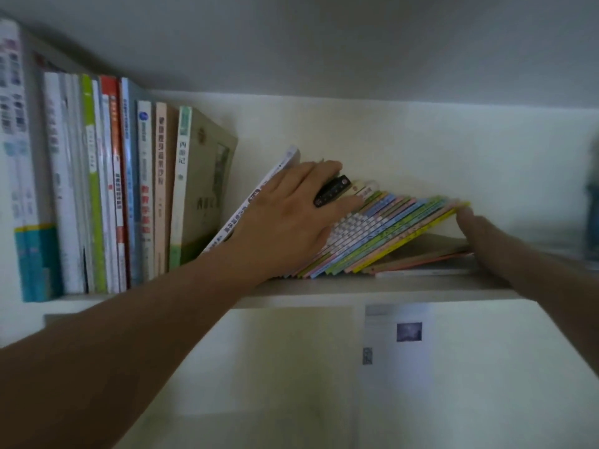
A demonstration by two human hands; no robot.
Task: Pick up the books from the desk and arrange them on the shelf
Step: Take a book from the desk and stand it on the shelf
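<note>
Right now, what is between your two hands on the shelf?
In the head view, leaning thin pastel books fan out between the left hand and right hand.

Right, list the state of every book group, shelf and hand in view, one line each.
Upright row of mixed-colour books: standing on the left.
Grey-green hardback: upright, at the row's right end.
White-spined book: tilted right.
Pastel thin booklets: slanting steeply right, over flat-lying books.
White wooden shelf: bearing them all.
Left hand: fingers spread, pressing on the slanted books.
Right hand: blurred, touching the booklets' top edge.
</note>
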